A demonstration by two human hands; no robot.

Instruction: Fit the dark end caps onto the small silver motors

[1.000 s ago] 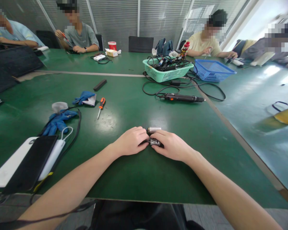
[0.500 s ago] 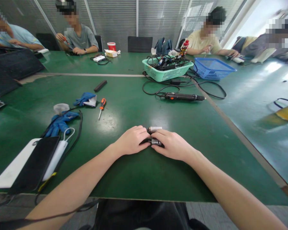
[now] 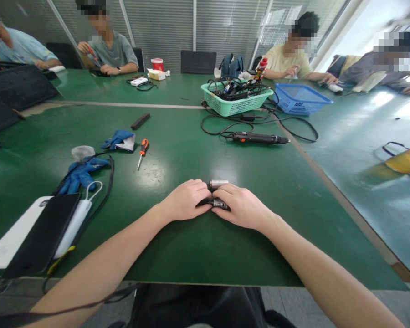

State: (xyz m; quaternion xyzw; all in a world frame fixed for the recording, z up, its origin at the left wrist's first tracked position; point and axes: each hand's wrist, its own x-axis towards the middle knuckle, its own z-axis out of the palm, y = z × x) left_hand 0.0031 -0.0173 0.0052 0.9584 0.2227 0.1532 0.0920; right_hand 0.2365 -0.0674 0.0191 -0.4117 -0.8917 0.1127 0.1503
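Close together over the green table (image 3: 212, 255), my left hand (image 3: 187, 200) and my right hand (image 3: 245, 206) grip a small black and silver part (image 3: 220, 203) from both sides. The left fingers and thumb close on its dark left end. Around its silver right end the right thumb and fingers are curled. Much of the part is hidden by the fingers, and its kind cannot be made out. A silver cylinder (image 3: 219, 183) with a dark left end shows just beyond the fingertips; whether it joins the held part cannot be seen.
An orange-handled screwdriver (image 3: 142, 154) and blue gloves (image 3: 80, 176) lie left, near a black phone (image 3: 43, 234) and cables. Ahead are a black electric screwdriver (image 3: 259, 138), a green basket (image 3: 237, 105) of tools and a blue basket (image 3: 302, 101). Several people sit around the table.
The whole view has shifted slightly, with the table things a little further left. Both hands keep the same grip on the black and silver part.
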